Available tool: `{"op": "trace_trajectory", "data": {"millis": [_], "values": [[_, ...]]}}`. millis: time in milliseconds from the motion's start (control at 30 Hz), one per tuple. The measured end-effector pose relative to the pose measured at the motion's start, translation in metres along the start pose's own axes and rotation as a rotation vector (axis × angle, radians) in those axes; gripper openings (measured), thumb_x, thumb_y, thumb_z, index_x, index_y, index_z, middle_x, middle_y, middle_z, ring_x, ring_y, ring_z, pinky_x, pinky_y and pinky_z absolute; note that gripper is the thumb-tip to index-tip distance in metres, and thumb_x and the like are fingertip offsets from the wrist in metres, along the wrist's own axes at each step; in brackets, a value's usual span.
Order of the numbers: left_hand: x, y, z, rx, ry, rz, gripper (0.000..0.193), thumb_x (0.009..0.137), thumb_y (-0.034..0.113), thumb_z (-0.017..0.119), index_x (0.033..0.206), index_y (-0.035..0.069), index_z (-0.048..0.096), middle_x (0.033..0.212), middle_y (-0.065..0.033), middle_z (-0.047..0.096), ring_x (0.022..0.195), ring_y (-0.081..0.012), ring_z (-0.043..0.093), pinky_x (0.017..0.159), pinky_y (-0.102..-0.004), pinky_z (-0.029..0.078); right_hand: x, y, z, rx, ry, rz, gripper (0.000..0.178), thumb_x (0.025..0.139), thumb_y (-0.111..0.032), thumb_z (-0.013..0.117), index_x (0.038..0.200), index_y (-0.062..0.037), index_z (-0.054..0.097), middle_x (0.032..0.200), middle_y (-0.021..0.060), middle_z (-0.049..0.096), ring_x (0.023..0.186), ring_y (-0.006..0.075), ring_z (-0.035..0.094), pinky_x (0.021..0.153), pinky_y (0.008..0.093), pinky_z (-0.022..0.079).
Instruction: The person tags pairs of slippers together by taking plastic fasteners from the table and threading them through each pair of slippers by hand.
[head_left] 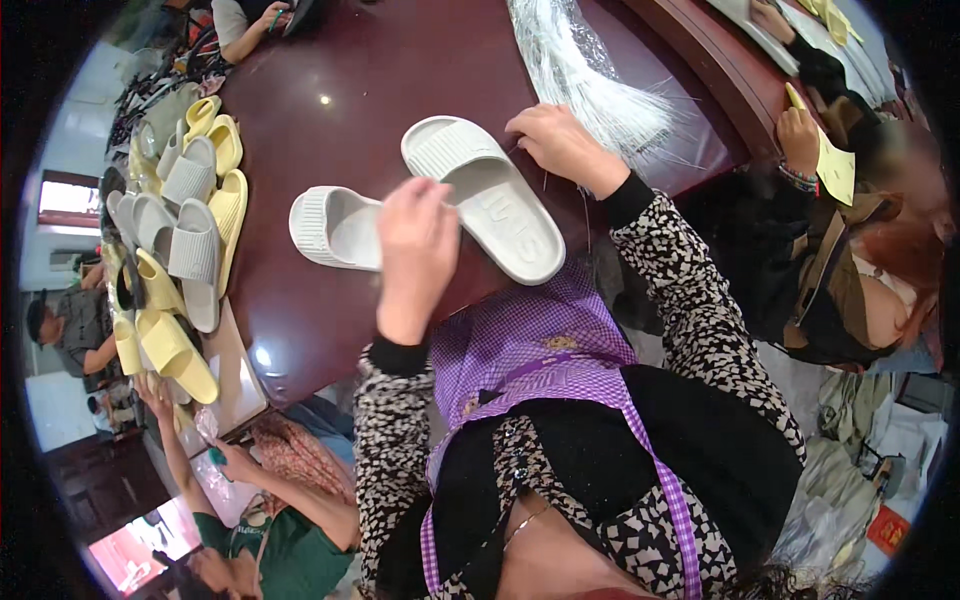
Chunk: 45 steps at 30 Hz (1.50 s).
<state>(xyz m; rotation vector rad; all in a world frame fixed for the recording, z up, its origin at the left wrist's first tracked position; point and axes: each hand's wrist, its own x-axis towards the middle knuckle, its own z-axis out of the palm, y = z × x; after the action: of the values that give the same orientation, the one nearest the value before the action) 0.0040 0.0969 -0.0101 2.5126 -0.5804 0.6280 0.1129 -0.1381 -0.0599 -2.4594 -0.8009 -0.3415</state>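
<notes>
Pale grey is shown by the two slippers set sole-down on the dark red, glossy counter. The left slipper (343, 222) is pointed toward the left with its ribbed strap, and its heel end is partly hidden by the left hand (418, 240). The right slipper (505, 205) is laid aslant, its ribbed strap at the upper left and its heel set near the counter (320, 120) edge, close to the purple checked apron (540, 375). The left hand is held between the two slippers with its fingers curled and blurred; whether anything is gripped by it cannot be made out. The right hand (562, 142) is held just beside the strap end of the right slipper, its fingers bent and brought close together; whether a thin strand is pinched there cannot be judged. Beyond the right hand, a bundle of thin white strips (600, 90) is spread from a clear wrapper. At the left, grey slippers (193, 250) and yellow slippers (175, 355) are heaped together. At the right, a yellow sheet (836, 170) is seen by a co-worker's hand (798, 138).
</notes>
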Motion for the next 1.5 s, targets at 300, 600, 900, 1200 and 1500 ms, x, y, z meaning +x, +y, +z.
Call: {"op": "trace_trajectory", "data": {"millis": [300,600,900,1200,1500], "values": [[-0.008,-0.015,0.029,0.344,-0.099,-0.136,0.025,0.078,0.010,0.065,0.101,0.002,0.056,0.104,-0.0152,0.053,0.093,-0.0309,0.055,0.080,-0.0422,0.043,-0.003,-0.007,0.008,-0.043,-0.110,-0.077,0.021,0.076,-0.001,0.057,0.097,-0.0064,0.061,0.093,0.0073,0.061,0.094,0.0257,0.054,0.085,0.0358,0.040],[-0.035,-0.034,0.019,0.398,-0.015,-0.253,0.023,0.080,0.012,0.064,0.099,0.002,0.056,0.104,-0.0152,0.053,0.092,-0.0319,0.055,0.079,-0.0419,0.043,-0.024,-0.010,0.006,-0.107,-0.100,-0.144,0.020,0.074,0.003,0.053,0.093,-0.0041,0.057,0.085,0.0089,0.057,0.086,0.0272,0.053,0.080,0.0355,0.041],[-0.022,-0.045,0.018,0.409,-0.016,-0.284,0.029,0.081,0.014,0.063,0.106,0.002,0.054,0.106,-0.0174,0.052,0.094,-0.0339,0.054,0.081,-0.0434,0.042,-0.032,-0.037,-0.018,0.112,0.066,-0.132,0.017,0.074,0.006,0.051,0.087,-0.0035,0.058,0.085,0.0108,0.054,0.083,0.0292,0.053,0.076,0.0359,0.042],[0.010,-0.022,-0.011,0.297,0.026,-0.319,0.037,0.079,0.007,0.065,0.114,0.002,0.054,0.116,-0.0205,0.050,0.103,-0.0362,0.052,0.086,-0.0426,0.042,0.008,-0.100,-0.050,0.378,0.316,-0.148,0.015,0.073,0.005,0.058,0.083,-0.0055,0.059,0.088,0.0113,0.055,0.084,0.0290,0.054,0.073,0.0360,0.044],[0.046,0.019,0.016,-1.087,0.051,-0.477,0.030,0.088,0.000,0.058,0.118,-0.001,0.056,0.113,-0.0104,0.059,0.102,-0.0183,0.056,0.087,-0.0297,0.046,0.031,-0.119,-0.068,0.450,0.361,-0.199,0.015,0.073,0.003,0.061,0.084,-0.0073,0.060,0.087,0.0071,0.056,0.084,0.0264,0.054,0.076,0.0342,0.041]]}}
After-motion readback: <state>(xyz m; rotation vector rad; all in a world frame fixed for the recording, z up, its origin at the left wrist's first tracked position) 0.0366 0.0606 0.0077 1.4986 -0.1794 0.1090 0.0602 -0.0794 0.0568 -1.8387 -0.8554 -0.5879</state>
